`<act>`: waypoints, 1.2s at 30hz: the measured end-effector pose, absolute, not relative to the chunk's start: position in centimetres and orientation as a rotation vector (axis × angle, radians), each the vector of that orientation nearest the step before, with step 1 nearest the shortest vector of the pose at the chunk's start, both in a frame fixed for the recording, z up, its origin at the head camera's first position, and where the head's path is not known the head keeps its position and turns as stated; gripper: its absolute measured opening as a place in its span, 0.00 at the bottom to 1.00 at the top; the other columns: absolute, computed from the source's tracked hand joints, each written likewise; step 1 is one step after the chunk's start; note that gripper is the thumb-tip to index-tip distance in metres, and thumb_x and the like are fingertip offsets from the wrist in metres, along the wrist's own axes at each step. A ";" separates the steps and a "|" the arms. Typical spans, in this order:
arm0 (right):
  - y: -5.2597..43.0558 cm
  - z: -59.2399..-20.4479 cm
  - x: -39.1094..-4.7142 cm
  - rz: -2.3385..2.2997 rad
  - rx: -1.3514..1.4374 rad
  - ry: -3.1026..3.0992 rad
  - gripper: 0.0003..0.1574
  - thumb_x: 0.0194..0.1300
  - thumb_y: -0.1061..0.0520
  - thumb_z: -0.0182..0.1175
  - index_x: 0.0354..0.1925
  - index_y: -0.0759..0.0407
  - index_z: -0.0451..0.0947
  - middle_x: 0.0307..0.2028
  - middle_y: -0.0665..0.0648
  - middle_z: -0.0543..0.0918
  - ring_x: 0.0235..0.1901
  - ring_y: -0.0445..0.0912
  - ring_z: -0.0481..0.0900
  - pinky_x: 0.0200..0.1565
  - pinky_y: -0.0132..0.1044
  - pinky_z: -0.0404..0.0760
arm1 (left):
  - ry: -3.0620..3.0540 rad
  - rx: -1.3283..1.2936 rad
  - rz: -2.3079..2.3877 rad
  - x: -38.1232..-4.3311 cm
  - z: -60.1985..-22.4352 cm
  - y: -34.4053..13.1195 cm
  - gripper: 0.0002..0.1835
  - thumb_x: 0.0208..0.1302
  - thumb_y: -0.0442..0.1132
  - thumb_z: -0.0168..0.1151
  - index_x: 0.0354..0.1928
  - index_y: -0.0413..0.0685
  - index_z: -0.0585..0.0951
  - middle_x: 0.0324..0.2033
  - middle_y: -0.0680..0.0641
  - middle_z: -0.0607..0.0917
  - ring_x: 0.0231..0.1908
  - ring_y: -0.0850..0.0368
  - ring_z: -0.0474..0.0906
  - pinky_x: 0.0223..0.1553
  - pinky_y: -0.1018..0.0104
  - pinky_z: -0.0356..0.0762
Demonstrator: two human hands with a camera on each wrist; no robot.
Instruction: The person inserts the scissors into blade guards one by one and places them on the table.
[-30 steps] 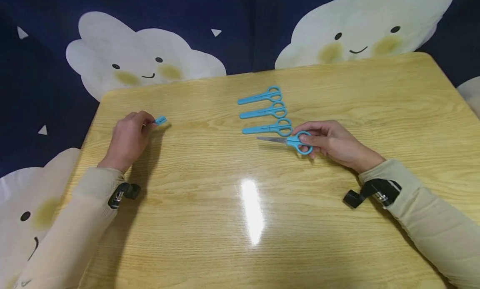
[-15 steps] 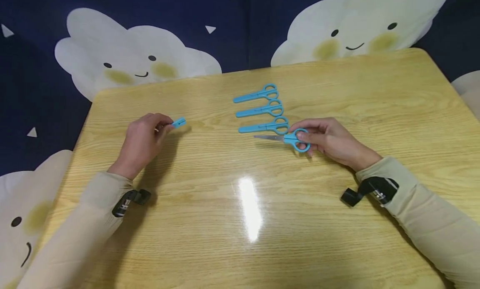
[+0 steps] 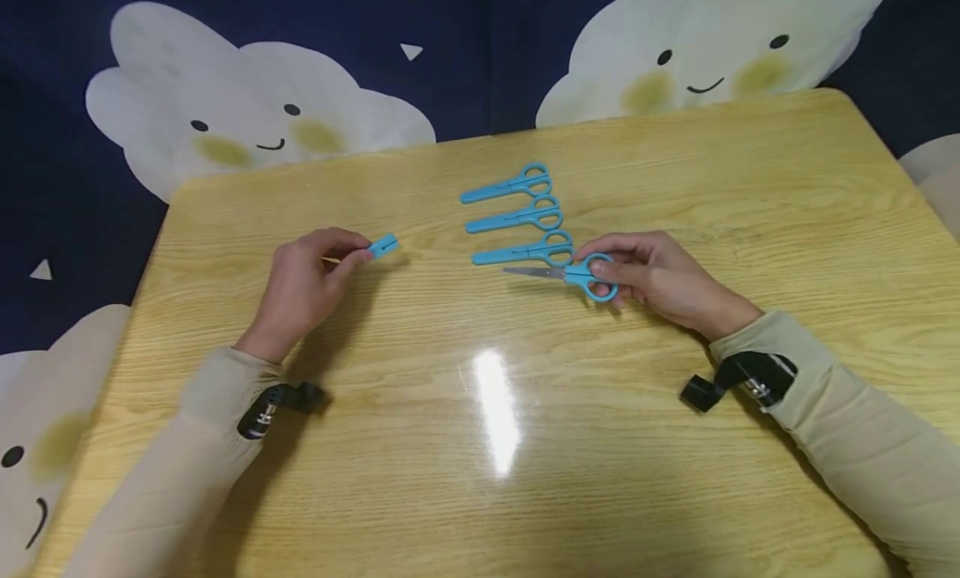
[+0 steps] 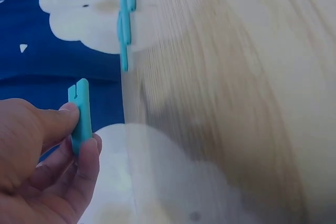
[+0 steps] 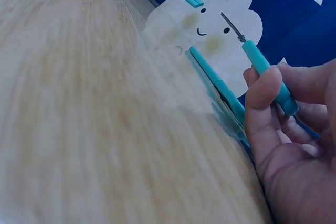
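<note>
My right hand (image 3: 656, 282) pinches a pair of blue-handled scissors (image 3: 581, 276) by the finger loops. The bare metal blades are closed and point left. At the left, my left hand (image 3: 307, 282) pinches a blue scissors cover (image 3: 384, 246) between thumb and fingers. Its slotted end faces the scissors, with a wide gap between the two. In the left wrist view the cover (image 4: 82, 114) shows its notch at the top. Several fingers of the right hand curl under the scissors (image 5: 268, 72) in the right wrist view.
Three covered blue scissors lie in a row behind my right hand: a far pair (image 3: 506, 186), a middle pair (image 3: 513, 217) and a near pair (image 3: 521, 251). The wooden table (image 3: 420, 445) ends at a dark blue cloth (image 3: 465, 62) with printed clouds.
My left hand has moved right with the cover, closer to the scissors. The right hand and its scissors have stayed nearly in place, while the head view has shifted slightly.
</note>
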State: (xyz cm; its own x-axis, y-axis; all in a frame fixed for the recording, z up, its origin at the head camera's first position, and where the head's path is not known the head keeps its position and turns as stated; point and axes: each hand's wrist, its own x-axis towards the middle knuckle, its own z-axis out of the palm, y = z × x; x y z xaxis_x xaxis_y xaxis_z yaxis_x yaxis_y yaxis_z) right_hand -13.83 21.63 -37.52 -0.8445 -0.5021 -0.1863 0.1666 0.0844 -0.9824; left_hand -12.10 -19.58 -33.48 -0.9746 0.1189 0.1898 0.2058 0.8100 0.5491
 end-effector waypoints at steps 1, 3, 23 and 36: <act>21.6 -37.5 -13.8 -1.812 -0.327 1.885 0.25 0.67 0.54 0.61 0.58 0.67 0.74 0.30 0.52 0.85 0.28 0.39 0.82 0.24 0.35 0.80 | -2.850 -0.257 -0.906 -12.2 -33.5 -19.4 0.12 0.67 0.43 0.61 0.47 0.46 0.85 0.42 0.42 0.89 0.43 0.48 0.86 0.45 0.51 0.84; 21.6 -37.6 -13.8 -1.817 -0.326 1.881 0.25 0.67 0.54 0.61 0.58 0.67 0.74 0.30 0.52 0.85 0.28 0.39 0.83 0.24 0.34 0.80 | -2.844 -0.264 -0.926 -12.2 -33.6 -19.1 0.11 0.67 0.43 0.62 0.47 0.47 0.85 0.42 0.43 0.89 0.44 0.49 0.86 0.45 0.52 0.84; 21.3 -37.7 -13.8 -1.790 -0.328 1.897 0.23 0.68 0.55 0.60 0.57 0.66 0.75 0.30 0.53 0.85 0.28 0.39 0.82 0.24 0.35 0.81 | -2.817 -0.255 -1.285 -12.7 -34.8 -16.5 0.11 0.68 0.45 0.61 0.47 0.51 0.85 0.44 0.48 0.88 0.43 0.59 0.83 0.46 0.65 0.81; 21.6 -37.7 -14.0 -1.790 -0.304 1.897 0.24 0.68 0.55 0.60 0.58 0.66 0.71 0.32 0.53 0.86 0.30 0.40 0.82 0.27 0.35 0.81 | -2.777 -0.276 -1.590 -13.1 -35.3 -15.3 0.08 0.64 0.39 0.63 0.44 0.51 0.85 0.40 0.50 0.87 0.34 0.63 0.81 0.35 0.75 0.79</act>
State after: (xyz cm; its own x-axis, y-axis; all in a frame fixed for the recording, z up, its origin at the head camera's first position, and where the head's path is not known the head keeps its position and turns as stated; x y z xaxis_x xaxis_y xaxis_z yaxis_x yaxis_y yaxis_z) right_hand -14.02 21.59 -37.70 -0.8450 -0.4923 -0.2087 0.1799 0.1058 -0.9780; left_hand -13.12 -15.33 -35.31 -0.9828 0.1833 0.0238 0.1133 0.4957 0.8611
